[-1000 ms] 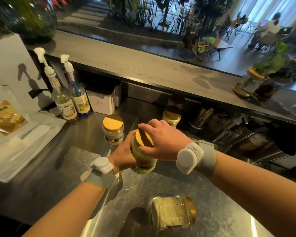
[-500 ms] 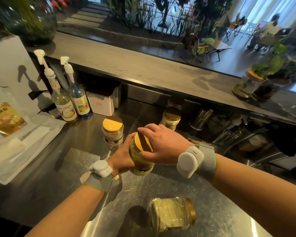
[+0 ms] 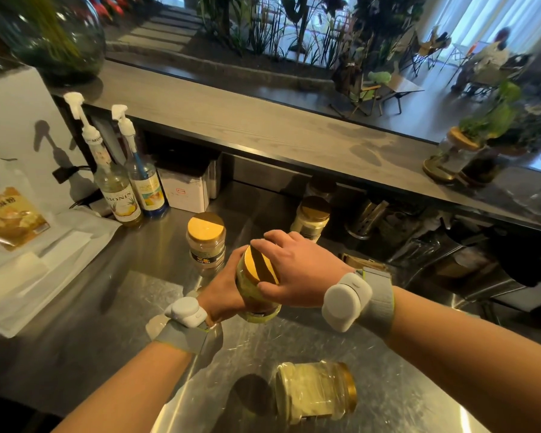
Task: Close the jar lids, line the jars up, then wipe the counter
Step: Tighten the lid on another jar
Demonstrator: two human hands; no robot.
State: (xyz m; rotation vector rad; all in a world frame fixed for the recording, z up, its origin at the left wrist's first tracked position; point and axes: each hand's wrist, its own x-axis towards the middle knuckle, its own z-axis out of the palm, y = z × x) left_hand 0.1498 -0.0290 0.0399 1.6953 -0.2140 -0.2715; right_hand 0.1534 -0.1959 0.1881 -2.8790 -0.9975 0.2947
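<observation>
Glass syrup bottle | label "MONIN" | other labels unreadable

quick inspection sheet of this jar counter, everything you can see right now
surface: steel counter, scratched, no spill seen
job's things: held jar tilted; lying jar on its side, lidded; two lidded jars upright
clutter: syrup bottles, plastic bags
grippers: left hand grips the jar body; right hand on the lid
cables: black plug on the wall
surroundings: wooden bar top, plants beyond
</observation>
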